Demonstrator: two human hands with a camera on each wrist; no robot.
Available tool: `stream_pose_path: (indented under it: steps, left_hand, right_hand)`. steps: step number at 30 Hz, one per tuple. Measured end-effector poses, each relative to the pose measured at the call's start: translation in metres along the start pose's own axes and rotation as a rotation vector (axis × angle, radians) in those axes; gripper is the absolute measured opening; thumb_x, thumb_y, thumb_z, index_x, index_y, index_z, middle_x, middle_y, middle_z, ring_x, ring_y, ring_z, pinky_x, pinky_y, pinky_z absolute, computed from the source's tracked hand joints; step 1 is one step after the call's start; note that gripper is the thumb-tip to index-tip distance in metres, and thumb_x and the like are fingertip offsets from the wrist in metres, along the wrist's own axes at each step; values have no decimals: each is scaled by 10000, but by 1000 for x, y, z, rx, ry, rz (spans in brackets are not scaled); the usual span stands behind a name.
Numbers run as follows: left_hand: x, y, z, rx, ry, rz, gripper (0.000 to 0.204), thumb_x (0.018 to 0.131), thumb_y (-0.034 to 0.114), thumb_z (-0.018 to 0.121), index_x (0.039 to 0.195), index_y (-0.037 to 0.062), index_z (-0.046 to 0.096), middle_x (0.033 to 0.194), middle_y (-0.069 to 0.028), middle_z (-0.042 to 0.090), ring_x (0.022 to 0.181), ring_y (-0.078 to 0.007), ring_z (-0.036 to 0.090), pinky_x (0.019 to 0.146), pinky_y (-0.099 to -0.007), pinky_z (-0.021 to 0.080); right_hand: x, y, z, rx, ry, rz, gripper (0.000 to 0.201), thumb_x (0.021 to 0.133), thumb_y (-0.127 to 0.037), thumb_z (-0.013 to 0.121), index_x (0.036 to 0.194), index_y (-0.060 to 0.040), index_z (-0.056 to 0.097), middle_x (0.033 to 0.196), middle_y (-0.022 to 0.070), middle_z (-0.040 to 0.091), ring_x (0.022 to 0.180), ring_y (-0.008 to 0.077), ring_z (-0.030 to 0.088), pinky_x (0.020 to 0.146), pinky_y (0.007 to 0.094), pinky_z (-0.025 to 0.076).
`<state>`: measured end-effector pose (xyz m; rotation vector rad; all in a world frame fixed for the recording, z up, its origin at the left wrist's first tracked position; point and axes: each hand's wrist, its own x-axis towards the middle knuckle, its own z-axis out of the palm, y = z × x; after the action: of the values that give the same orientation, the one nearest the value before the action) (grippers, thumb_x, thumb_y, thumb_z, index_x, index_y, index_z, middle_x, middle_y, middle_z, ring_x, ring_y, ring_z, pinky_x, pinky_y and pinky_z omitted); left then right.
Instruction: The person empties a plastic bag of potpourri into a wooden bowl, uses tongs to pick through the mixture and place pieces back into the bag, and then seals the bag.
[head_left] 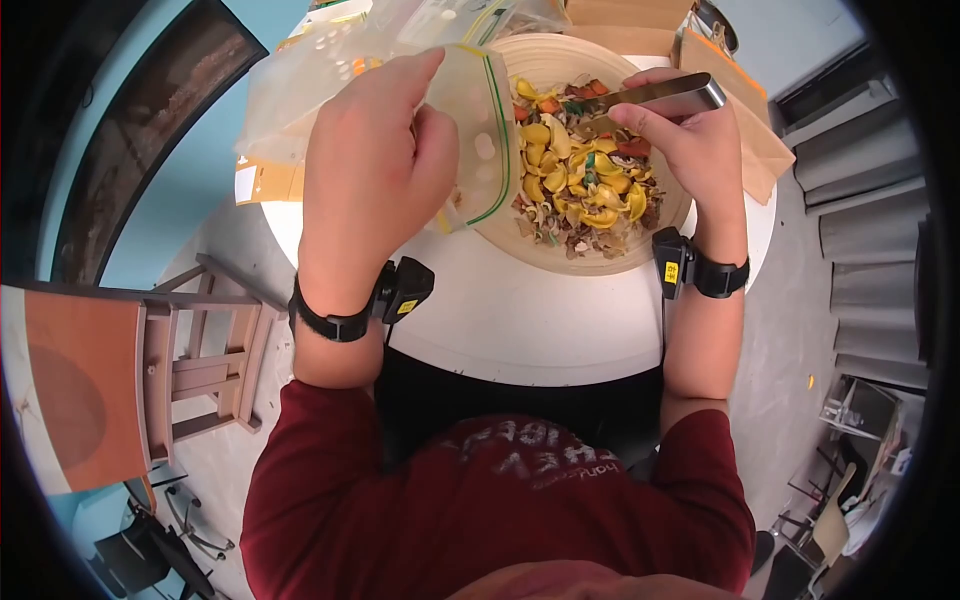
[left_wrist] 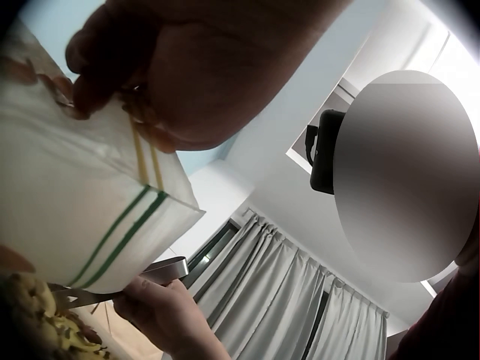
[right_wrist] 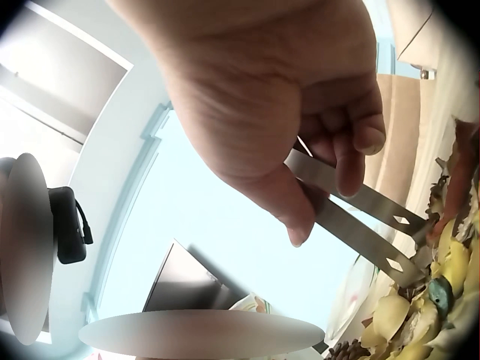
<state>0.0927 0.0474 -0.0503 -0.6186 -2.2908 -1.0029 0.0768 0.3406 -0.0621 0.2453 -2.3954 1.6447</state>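
My left hand (head_left: 372, 170) grips a clear zip bag (head_left: 478, 135) with a green and yellow seal by its upper edge. The bag's mouth leans over the left rim of a wide beige bowl (head_left: 560, 52). Inside the bowl lies a dried-looking mix (head_left: 585, 170) of yellow curled pieces, reddish-orange bits, a few green ones and brown shreds. Metal tongs (head_left: 683, 95) are held in my right hand (head_left: 697, 145), thumb on one arm and fingers on the other. In the right wrist view the tong tips (right_wrist: 409, 266) reach into the mix, slightly apart.
The bowl stands on a round white table (head_left: 520, 335). Behind and right of it are brown paper bags (head_left: 735, 130). More clear plastic bags (head_left: 320, 60) lie at the back left. A wooden chair-like frame (head_left: 210, 360) stands on the floor at left.
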Motion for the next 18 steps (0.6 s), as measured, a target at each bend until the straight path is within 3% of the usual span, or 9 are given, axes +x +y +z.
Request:
stream_pose_path:
  steps: [4,10,18]
  left_hand:
    - [0,4,-1,16,-1,-25,360,825,6,597,1162,-44,714,862,-205,693,744,-380,662,694,-428,535]
    - [0,-1,0,40,18,23,354,820,7,597,1149,-37,720,855,-207,692,747,-383,661,696,-431,535]
    - [0,-1,0,24,15,30,360,814,17,588,1144,-44,719,852,-213,691,769,-401,661,716,-443,537]
  right_hand:
    - [-1,2,-4,15,-7,-5,254,864,-78,830,1061,42,723,893,90,757,775,126,727,627,266,622]
    - [0,8,-3,-12,-21,-33,143,854,-67,819,932,52,812,1109,44,729,798,112,692,661,268,608]
    - [2,14,-2,-50,-18,-59,132,850,-73,813,918,40,821,1092,18,730,795,101,676,689,255,578]
